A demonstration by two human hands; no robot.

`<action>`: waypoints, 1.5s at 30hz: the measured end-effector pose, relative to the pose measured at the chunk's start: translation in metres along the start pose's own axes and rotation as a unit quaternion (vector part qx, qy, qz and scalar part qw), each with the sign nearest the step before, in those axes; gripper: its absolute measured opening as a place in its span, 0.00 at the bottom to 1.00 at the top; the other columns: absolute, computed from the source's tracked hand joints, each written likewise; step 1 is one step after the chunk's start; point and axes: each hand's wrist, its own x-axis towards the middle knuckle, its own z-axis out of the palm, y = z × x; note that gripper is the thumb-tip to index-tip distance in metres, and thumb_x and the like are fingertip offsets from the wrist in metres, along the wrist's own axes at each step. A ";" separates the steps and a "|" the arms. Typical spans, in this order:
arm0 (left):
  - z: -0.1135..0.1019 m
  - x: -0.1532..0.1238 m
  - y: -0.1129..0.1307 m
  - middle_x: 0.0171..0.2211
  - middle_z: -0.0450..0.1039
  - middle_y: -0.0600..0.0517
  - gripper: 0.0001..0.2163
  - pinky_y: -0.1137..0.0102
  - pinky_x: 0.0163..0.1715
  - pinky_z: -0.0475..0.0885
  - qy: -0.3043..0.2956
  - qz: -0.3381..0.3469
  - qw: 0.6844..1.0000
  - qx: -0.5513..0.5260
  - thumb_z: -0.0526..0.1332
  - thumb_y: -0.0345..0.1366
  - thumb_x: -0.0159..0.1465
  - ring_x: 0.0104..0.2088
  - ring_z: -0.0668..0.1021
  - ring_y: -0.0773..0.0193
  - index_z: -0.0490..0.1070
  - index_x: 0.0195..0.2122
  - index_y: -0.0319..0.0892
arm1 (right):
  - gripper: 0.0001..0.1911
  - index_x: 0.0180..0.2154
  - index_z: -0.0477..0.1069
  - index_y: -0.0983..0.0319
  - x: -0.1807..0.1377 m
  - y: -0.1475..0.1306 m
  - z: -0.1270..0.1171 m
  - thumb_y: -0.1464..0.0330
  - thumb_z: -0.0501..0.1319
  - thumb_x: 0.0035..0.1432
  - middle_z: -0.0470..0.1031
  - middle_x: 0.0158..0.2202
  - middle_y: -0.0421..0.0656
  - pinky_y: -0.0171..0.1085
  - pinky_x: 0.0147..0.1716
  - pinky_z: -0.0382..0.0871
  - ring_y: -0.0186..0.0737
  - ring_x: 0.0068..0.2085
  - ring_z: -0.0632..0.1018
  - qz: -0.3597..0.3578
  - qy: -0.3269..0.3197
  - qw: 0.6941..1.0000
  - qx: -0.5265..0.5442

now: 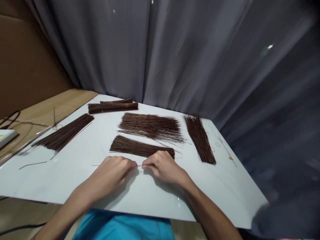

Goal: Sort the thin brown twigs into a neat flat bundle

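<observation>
Between my two hands runs a thin dark stick (139, 165), of which only a short piece shows. My left hand (115, 170) pinches it from the left, thumb against fingers. A thin end pokes out to the left behind that hand. From the right, my right hand (163, 166) pinches the same stick, its fingertips a small gap from the left ones. Just beyond the hands lies a bundle of brown sticks (136, 146), its right end partly hidden by my right hand. Behind it a wider, looser layer of brown sticks (152, 125) is spread out.
On the white table (82, 146) a fanned bundle (67, 133) lies left, tied bundles (113, 106) at the back, and another bundle (201, 140) right. A loose curved stick (32, 164) and small rings (218, 144) lie near the sides. A grey curtain (170, 60) hangs behind.
</observation>
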 end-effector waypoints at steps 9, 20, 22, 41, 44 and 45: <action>-0.010 0.005 0.003 0.30 0.79 0.50 0.14 0.64 0.29 0.60 0.029 0.014 0.999 0.042 0.55 0.24 0.69 0.32 0.80 0.55 0.78 0.36 0.46 | 0.13 0.37 0.86 0.59 0.006 0.016 0.009 0.67 0.62 0.69 0.85 0.36 0.41 0.35 0.39 0.63 0.41 0.38 0.80 0.045 0.028 0.984 0.169; 0.001 -0.004 -0.057 0.64 0.71 0.40 0.19 0.52 0.60 0.66 0.220 -0.010 0.974 0.046 0.51 0.38 0.79 0.62 0.73 0.46 0.68 0.68 0.45 | 0.18 0.35 0.80 0.61 0.029 0.050 -0.004 0.65 0.55 0.73 0.81 0.34 0.42 0.38 0.40 0.64 0.41 0.37 0.76 0.073 0.043 0.989 0.123; 0.003 -0.006 -0.075 0.68 0.67 0.38 0.23 0.50 0.62 0.64 0.258 -0.072 0.963 0.034 0.51 0.41 0.79 0.65 0.70 0.43 0.62 0.73 0.45 | 0.19 0.35 0.80 0.60 0.041 0.062 -0.004 0.64 0.53 0.74 0.81 0.40 0.44 0.41 0.47 0.62 0.44 0.44 0.76 0.083 0.092 0.991 0.050; 0.016 -0.059 -0.166 0.61 0.70 0.37 0.20 0.52 0.58 0.63 0.298 -0.289 0.908 0.057 0.50 0.42 0.78 0.60 0.71 0.42 0.74 0.62 0.39 | 0.15 0.53 0.75 0.59 0.082 0.062 0.009 0.62 0.52 0.79 0.72 0.53 0.54 0.50 0.51 0.55 0.56 0.53 0.67 0.089 0.191 0.937 -0.279; 0.016 -0.063 -0.171 0.58 0.71 0.35 0.22 0.54 0.55 0.65 0.286 -0.325 0.897 0.084 0.51 0.43 0.78 0.56 0.71 0.41 0.72 0.63 0.33 | 0.14 0.55 0.74 0.60 0.062 0.025 0.022 0.64 0.52 0.79 0.73 0.53 0.54 0.50 0.52 0.56 0.54 0.52 0.69 0.033 0.194 0.948 -0.249; 0.016 -0.063 -0.174 0.56 0.71 0.35 0.22 0.55 0.54 0.65 0.279 -0.337 0.894 0.095 0.51 0.44 0.78 0.54 0.72 0.42 0.72 0.62 0.33 | 0.13 0.54 0.74 0.60 0.056 0.012 0.030 0.64 0.53 0.79 0.74 0.53 0.53 0.50 0.53 0.57 0.53 0.52 0.70 -0.019 0.186 0.954 -0.236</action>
